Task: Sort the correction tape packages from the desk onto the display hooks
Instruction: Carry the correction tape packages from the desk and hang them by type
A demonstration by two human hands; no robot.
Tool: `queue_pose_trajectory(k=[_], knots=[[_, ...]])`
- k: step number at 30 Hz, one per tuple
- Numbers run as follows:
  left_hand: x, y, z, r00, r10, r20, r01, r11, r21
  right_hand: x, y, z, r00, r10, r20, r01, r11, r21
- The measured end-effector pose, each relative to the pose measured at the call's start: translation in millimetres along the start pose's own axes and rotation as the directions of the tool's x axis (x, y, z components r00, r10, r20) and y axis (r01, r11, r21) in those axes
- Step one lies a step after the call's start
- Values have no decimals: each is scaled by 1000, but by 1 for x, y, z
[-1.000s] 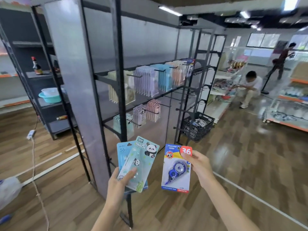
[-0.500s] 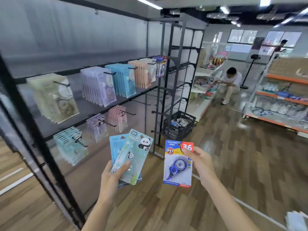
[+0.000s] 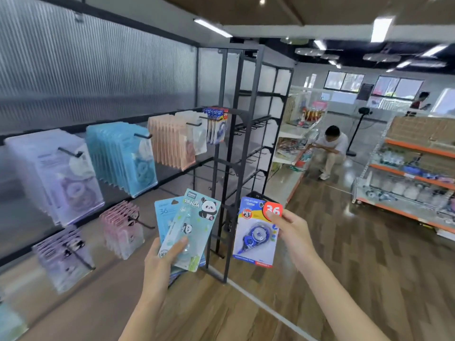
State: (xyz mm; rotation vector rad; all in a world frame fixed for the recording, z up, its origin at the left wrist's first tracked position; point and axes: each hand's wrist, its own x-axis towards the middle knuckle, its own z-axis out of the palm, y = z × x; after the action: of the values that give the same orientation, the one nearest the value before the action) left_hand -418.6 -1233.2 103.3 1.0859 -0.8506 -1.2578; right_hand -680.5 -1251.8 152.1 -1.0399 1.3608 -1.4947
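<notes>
My left hand [image 3: 161, 263] grips a fanned stack of correction tape packages: a green panda package [image 3: 194, 225] in front and a light blue package [image 3: 164, 215] behind it. My right hand [image 3: 294, 232] pinches a blue-and-yellow package [image 3: 256, 232] marked 36 by its right edge. Both are held up in front of the black display rack [image 3: 221, 168]. Its hooks carry rows of purple [image 3: 61, 173], blue [image 3: 123, 156], peach [image 3: 170, 141] and matching blue-and-yellow packages [image 3: 216, 124] on the upper rail, with pink [image 3: 121, 227] and lilac [image 3: 61, 257] ones lower down.
Bare hooks [image 3: 248, 126] stick out of the rack section right of the hung packages. A person [image 3: 330, 148] crouches by a white shelf [image 3: 290, 153] in the aisle ahead. Orange-edged shelving [image 3: 413, 168] stands at right. The floor is wood planks.
The view has moved closer to the rack and turned right, so the hung rows now fill the left. Both hands keep their packages in the same grip.
</notes>
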Motion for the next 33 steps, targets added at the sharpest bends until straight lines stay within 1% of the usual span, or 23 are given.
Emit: queue_pose_trajectory(k=[2, 8, 11, 18, 23, 29, 33], knots=[[24, 1, 12, 1000, 21, -8, -21, 1000, 3, 34, -7, 4, 999, -28, 24, 28, 1000, 3], [79, 5, 47, 997, 60, -54, -59, 998, 19, 134, -31, 19, 997, -37, 67, 33, 997, 66], [107, 1, 65, 991, 78, -106, -75, 997, 36, 190, -40, 25, 993, -61, 101, 54, 996, 69], [164, -11, 112, 970, 113, -217, -115, 993, 2, 330, -67, 34, 979, -141, 147, 125, 985, 117], [188, -17, 143, 935, 139, -327, -154, 988, -21, 417, -80, 46, 961, -155, 228, 135, 985, 103], [203, -25, 175, 893, 152, -424, -193, 980, -54, 483, -83, 61, 949, -109, 294, 90, 993, 78], [210, -30, 187, 871, 166, -462, -201, 979, -28, 505, -76, 68, 940, -86, 330, 64, 995, 76]])
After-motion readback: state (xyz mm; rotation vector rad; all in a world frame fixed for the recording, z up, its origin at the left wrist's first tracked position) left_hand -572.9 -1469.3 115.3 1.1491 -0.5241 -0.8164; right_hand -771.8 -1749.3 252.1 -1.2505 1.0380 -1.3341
